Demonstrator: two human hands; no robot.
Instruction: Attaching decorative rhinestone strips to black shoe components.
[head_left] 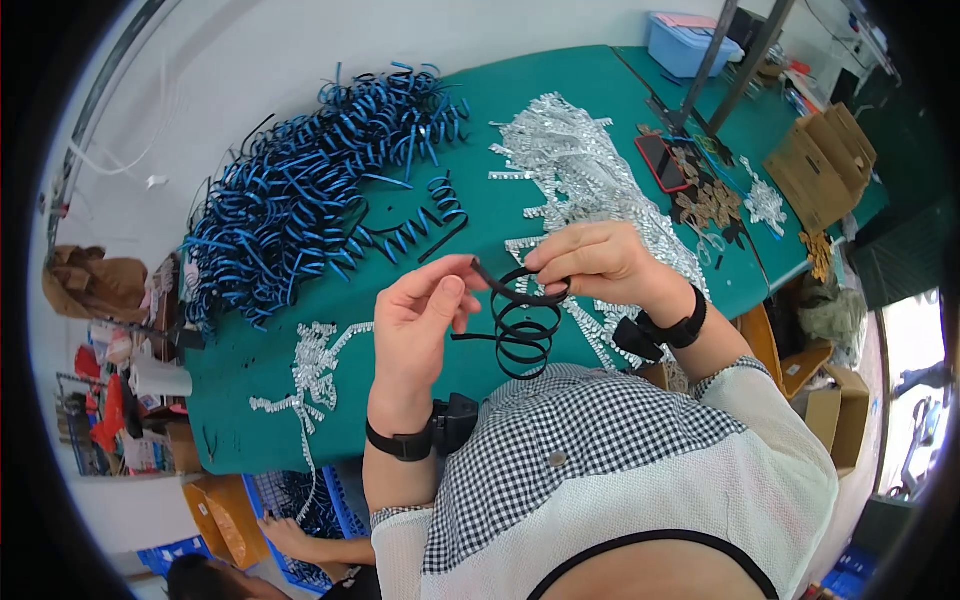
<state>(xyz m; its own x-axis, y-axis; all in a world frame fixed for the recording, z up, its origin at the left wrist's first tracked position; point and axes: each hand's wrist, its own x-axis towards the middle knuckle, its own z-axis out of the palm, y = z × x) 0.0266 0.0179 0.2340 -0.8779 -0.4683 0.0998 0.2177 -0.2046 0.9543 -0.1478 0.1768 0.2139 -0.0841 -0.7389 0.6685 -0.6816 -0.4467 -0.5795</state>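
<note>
Between my two hands hangs a black coiled strip [510,293], its loops dangling over the table's near edge. My left hand [420,315] has its fingers bent with the thumb over them, the tips closed on the strip's upper left part. On the right side, my right hand [595,260] pinches the strip between thumb and fingers. Beyond my hands lies a big heap of blue and black coiled strips [310,180], with a few loose coils at its near edge. A pile of silver sequined trim [575,155] spreads just past my right hand.
A smaller bunch of silver trim [315,370] lies left on the green table [250,370]. To the right are a red-edged phone [662,163], scissors [708,240] and a cardboard box [822,165]. Another person's hand [285,537] is at a blue crate [262,492], lower left.
</note>
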